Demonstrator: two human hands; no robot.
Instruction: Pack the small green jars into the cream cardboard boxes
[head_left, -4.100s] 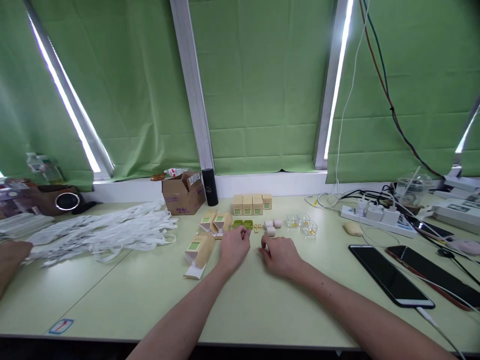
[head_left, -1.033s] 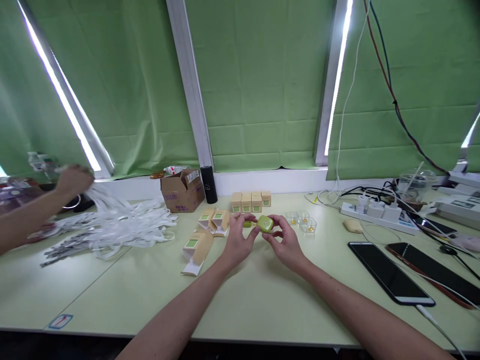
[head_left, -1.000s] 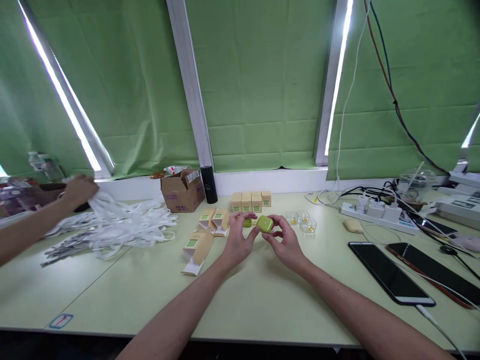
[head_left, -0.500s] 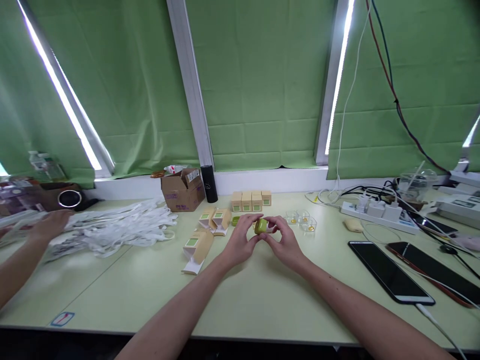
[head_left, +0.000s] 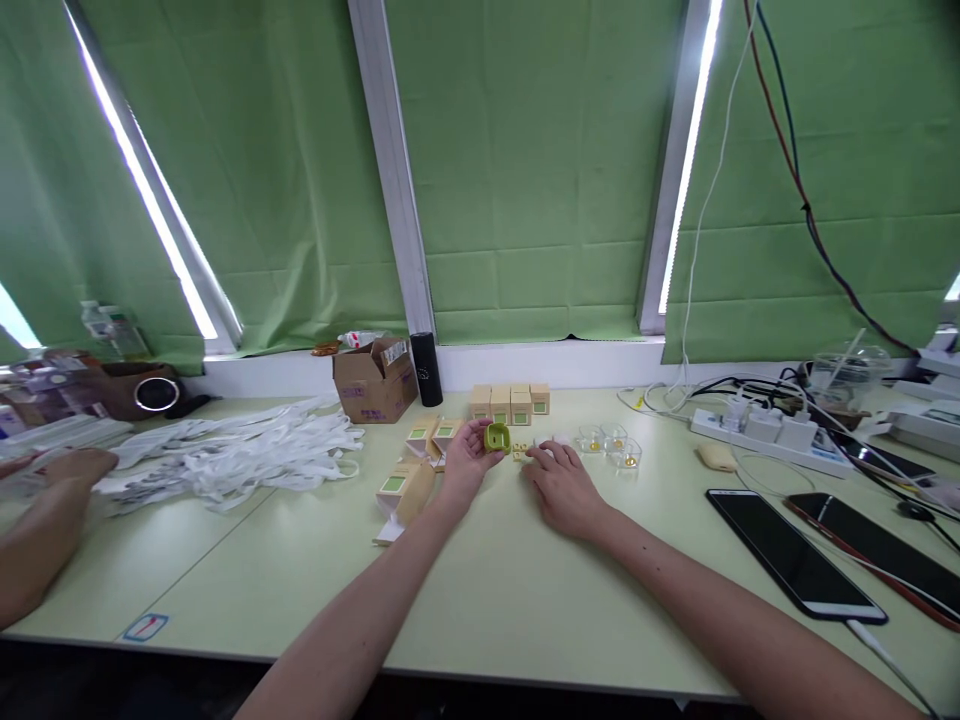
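Note:
In my left hand (head_left: 466, 462) is a small green square container (head_left: 496, 437), pinched at its side with its hollow inside facing me. My right hand (head_left: 562, 488) is low over the table to the right of it, fingers bent and close together. A pale thing shows by those fingertips, too small and partly covered to name. Several tiny yellow pieces (head_left: 519, 452) lie on the table between the two hands. Just beyond my right hand stand clear little cups (head_left: 627, 455) with yellow bits inside.
Opened small cardboard boxes (head_left: 405, 487) lie left of my left hand; closed ones (head_left: 501, 403) stand in a row behind. White straps (head_left: 247, 450) are heaped at left, near another person's arm (head_left: 45, 540). Phones (head_left: 795, 555) and a power strip (head_left: 772, 440) occupy the right.
Both hands were together around the green container. Now my left hand holds it alone, turned hollow side toward me, and my right hand has moved away to the right and down.

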